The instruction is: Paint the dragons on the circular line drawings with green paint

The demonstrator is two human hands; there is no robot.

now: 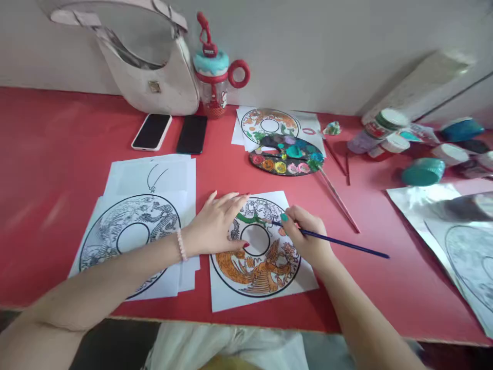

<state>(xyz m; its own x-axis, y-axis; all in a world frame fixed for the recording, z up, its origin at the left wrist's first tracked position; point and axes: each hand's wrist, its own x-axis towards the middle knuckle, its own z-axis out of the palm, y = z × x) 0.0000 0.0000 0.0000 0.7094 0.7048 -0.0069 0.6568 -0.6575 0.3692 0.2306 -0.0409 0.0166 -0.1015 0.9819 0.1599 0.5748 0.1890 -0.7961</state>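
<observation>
A partly painted round dragon-and-phoenix drawing (259, 267) lies on the red table near the front edge, orange at the bottom and green at the top. My left hand (216, 222) lies flat on its left part, fingers stretched out, holding the sheet down. My right hand (306, 235) pinches a thin blue paintbrush (342, 243), its tip touching the green area near the top of the ring. The handle points out to the right.
A paint palette (287, 155) sits behind the drawing on another coloured sheet (269, 123). Uncoloured sheets (133, 228) lie at left. Two phones (152, 131), a white handbag (154, 67) and a bottle (213, 77) stand at the back. Paint jars (421, 171) and loose brushes (339, 198) are at right.
</observation>
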